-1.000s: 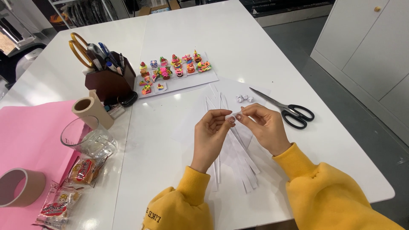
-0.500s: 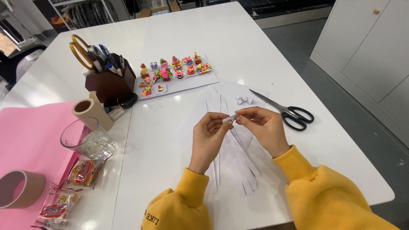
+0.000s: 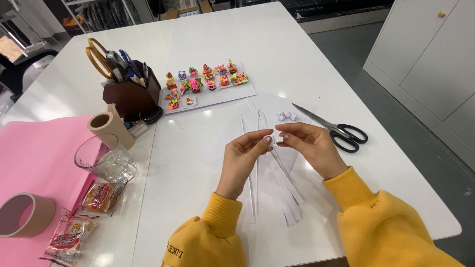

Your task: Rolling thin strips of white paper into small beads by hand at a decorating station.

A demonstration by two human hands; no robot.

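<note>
Head view: small white rolled paper strip, tightly curled, in the pinched grip of left hand and right hand.

The white counter carries paper strips, black scissors, a card of small colourful figures, a wooden pen holder, a glass, tape rolls, snack packets and pink paper.

View count: one, head-worn.
Position: above the near edge of the white desk.
Facing: downward and forward, across the desk toward the far end.
Nearness: close; left hand and right hand sit mid-frame, yellow sleeves cut by the bottom edge.
Coverage: nearly the full desk top, grey floor and white cabinet at right.
Shared part: none, single view.
</note>
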